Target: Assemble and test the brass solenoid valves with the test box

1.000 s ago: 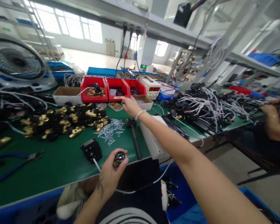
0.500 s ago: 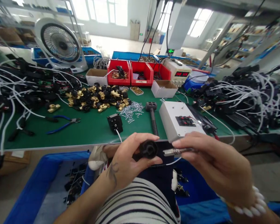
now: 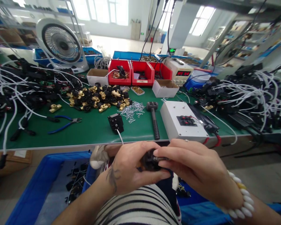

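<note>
My left hand is closed round a black round part held over my lap, just below the table's front edge. My right hand pinches a small metal pin whose tip sits at the black part's opening. Both hands touch at the part. A white wire runs from the part up to a black square block on the green table.
On the table lie a heap of brass and black fittings, metal clips, blue pliers, a black-handled tool, a white box, red bins, a fan and wired parts. Blue crates stand below.
My right hand came back from the far tray with a metal pin and has moved left, bringing the pin into the black part. My left hand stays closed on the part.
</note>
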A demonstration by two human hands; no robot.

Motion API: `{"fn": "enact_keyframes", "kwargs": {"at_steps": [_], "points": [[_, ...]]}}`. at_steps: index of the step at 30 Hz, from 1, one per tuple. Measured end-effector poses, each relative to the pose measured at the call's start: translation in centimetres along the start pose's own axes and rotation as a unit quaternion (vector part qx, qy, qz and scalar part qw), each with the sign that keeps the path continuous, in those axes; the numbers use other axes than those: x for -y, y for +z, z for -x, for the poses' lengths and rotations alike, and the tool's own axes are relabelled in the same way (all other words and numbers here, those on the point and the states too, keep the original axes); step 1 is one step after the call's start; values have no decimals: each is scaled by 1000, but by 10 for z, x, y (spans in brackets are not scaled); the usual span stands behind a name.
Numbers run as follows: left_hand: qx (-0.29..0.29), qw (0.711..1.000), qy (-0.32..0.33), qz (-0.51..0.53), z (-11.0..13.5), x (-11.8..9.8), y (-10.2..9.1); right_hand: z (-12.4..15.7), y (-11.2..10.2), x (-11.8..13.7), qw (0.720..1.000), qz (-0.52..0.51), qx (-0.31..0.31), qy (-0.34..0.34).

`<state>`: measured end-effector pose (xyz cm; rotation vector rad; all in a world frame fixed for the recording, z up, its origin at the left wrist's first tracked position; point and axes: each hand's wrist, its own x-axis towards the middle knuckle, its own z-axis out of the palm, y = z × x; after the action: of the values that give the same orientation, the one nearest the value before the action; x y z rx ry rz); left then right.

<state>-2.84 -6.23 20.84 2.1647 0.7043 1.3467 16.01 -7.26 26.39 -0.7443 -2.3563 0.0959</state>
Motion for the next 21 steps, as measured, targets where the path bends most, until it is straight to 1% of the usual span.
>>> {"fn": "enact_keyframes", "kwargs": {"at_steps": [2, 6, 9, 12, 16, 21], "points": [[-4, 1000, -4, -1, 2, 0, 0, 0, 3, -2, 1000, -15, -7, -3], [22, 1000, -16, 0, 4, 1, -1, 2, 10, -4, 999, -42, -3, -7], [12, 1000, -19, -21, 5, 1, 0, 4, 12, -3, 999, -45, -25, -2], [-6, 997, -31, -64, 5, -1, 4, 5, 13, 0, 998, -43, -41, 12], [-30, 993, -12, -117, 7, -1, 7, 5, 17, 1, 996, -65, -56, 15], [-20, 988, -2, -150, 8, -1, 8, 8, 23, -1, 995, -76, -67, 19]]}}
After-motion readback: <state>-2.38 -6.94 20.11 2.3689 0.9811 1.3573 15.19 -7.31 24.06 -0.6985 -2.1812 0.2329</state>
